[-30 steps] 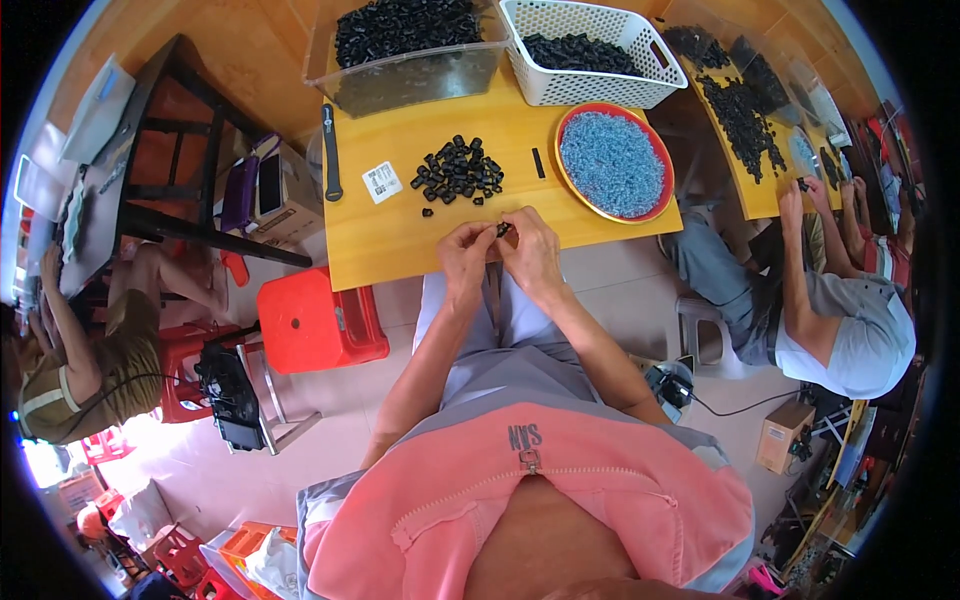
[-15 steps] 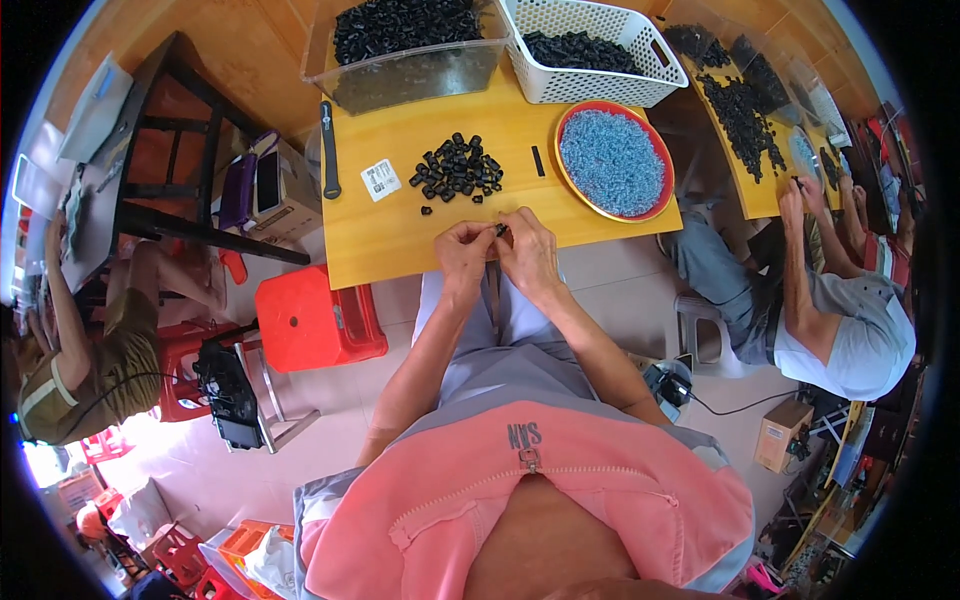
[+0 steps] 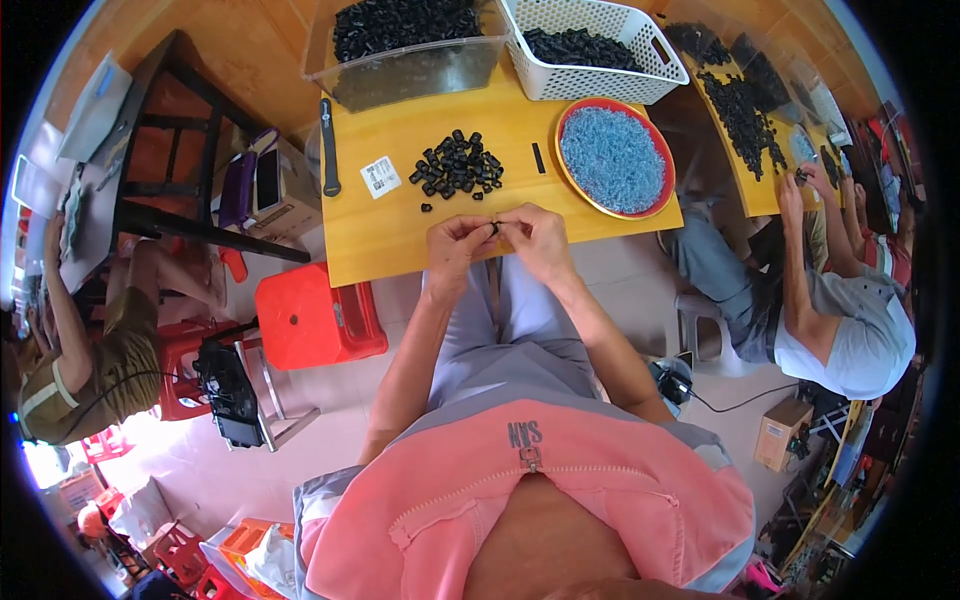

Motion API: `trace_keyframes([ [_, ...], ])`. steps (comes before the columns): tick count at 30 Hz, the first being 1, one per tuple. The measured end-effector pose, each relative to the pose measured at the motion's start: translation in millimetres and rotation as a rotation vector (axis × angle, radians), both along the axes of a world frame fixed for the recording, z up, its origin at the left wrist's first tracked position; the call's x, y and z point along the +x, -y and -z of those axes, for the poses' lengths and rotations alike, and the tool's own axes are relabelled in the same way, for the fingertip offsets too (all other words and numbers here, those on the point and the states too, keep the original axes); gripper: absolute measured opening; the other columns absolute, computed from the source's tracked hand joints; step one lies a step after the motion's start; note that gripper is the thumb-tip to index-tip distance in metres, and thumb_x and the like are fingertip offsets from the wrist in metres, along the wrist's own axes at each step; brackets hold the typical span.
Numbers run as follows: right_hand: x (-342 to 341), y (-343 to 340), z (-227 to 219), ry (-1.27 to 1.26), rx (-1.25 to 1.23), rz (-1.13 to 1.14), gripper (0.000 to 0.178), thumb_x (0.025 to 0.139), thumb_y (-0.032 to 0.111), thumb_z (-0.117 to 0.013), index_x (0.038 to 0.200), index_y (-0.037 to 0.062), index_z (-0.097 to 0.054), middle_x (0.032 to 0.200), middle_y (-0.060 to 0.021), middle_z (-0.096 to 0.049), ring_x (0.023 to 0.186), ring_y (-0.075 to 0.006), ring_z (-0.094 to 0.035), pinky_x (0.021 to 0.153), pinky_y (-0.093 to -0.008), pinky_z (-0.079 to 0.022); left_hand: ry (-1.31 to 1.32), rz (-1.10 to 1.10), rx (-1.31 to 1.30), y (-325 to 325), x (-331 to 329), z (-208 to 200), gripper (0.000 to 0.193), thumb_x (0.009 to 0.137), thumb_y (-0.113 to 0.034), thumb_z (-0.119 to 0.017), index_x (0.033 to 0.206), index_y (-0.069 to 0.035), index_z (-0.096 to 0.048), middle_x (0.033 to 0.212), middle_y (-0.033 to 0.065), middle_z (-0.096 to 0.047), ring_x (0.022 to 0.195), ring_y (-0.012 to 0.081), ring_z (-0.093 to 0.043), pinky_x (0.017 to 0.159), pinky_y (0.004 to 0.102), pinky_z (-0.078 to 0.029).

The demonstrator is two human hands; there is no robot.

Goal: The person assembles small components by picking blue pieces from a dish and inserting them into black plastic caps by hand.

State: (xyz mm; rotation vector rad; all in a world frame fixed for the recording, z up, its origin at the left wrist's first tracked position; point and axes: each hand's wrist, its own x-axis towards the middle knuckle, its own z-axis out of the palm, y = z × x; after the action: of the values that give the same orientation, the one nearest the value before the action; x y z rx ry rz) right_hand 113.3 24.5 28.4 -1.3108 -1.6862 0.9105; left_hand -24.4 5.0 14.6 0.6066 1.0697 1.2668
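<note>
At the near edge of the yellow table [image 3: 400, 250], my left hand [image 3: 455, 246] pinches a small black plastic part [image 3: 494, 229] between thumb and fingertips. My right hand [image 3: 538, 242] meets it from the other side, its fingers closed at the same part, which they mostly cover. Just beyond lies a pile of short black cylindrical parts [image 3: 456, 165], with a single one [image 3: 426, 208] apart from it. To the right stands a round red tray with a yellow rim [image 3: 562, 180], filled with small clear-blue pieces [image 3: 612, 158].
A clear bin [image 3: 420, 90] and a white perforated basket [image 3: 600, 88], both with black parts, stand at the back. A white label [image 3: 380, 177], a black strap-like tool [image 3: 329, 150] and a black strip [image 3: 538, 158] lie on the table. A red stool [image 3: 310, 315] stands left. Other people sit on both sides.
My right hand has shifted slightly left and its fingers have drawn in closer around the small part. My left hand has moved slightly left. The pile looks the same.
</note>
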Motion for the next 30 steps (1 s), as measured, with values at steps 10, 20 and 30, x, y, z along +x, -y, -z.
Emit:
trace_keyframes([
  [10,3,-3,4,-0.368,-0.316,-0.029,0.006,0.071,-0.002,-0.059,0.076,-0.0029,-0.062,0.061,-0.0064,-0.061,0.053,-0.0065,-0.054,0.046,-0.0222,-0.042,0.013,0.142,0.046,0,-9,5,0.011,0.077,-0.002,-0.062,0.086,0.003,-0.061,0.078,0.0086,-0.063,0.067,0.0123,-0.061,0.063,0.022,-0.052],
  [20,2,-3,15,-0.199,-0.222,-0.006,0.005,0.071,-0.003,-0.056,0.072,-0.0015,-0.061,0.057,-0.006,-0.059,0.05,-0.0081,-0.052,0.045,-0.0233,-0.041,-0.026,0.141,0.086,0,-7,9,0.011,0.076,0.001,-0.061,0.086,0.003,-0.061,0.078,0.0094,-0.063,0.066,0.0119,-0.061,0.061,0.0218,-0.052],
  [30,-1,-6,18,-0.156,-0.12,0.029,0.007,0.067,-0.004,-0.054,0.072,-0.0021,-0.059,0.058,-0.0111,-0.057,0.053,-0.0184,-0.056,0.05,-0.0295,-0.044,-0.318,-0.014,0.125,-4,13,16,0.006,0.075,0.001,-0.061,0.079,0.004,-0.062,0.072,0.0065,-0.062,0.06,0.0082,-0.057,0.055,0.0189,-0.048],
])
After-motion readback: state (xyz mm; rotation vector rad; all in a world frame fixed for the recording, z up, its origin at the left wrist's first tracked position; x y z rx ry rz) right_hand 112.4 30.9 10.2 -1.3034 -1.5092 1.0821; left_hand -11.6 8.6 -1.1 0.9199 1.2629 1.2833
